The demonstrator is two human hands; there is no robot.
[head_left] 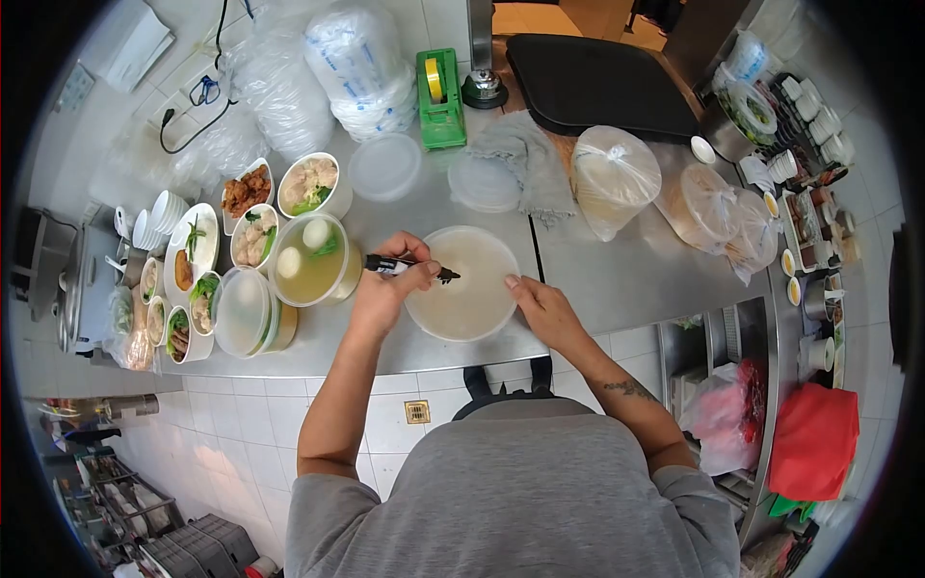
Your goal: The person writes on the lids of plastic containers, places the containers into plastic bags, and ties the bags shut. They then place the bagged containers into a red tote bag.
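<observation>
Grey cloth of the shirt (520, 482) lies nearest, below the steel worktop (617, 303). By the worktop's near edge sits a round, translucent tub (464, 308), its broad pale top facing up. The hands are apart: the left hand (385, 294) is closed around a black marker (390, 265), its tip over the tub's top, while the right hand (547, 310) steadies the right rim; whether its fingers grip underneath, I cannot tell. The step in hand looks like writing on the top, though contact is unclear; the next stroke calls for light pressure and a still tub. Just left stands a soup container (313, 260) with pale round pieces and greens. Farther back are two loose lids (385, 167) (484, 183), a grey towel (525, 159) partly over the right one, and a black tray (602, 87).
</observation>
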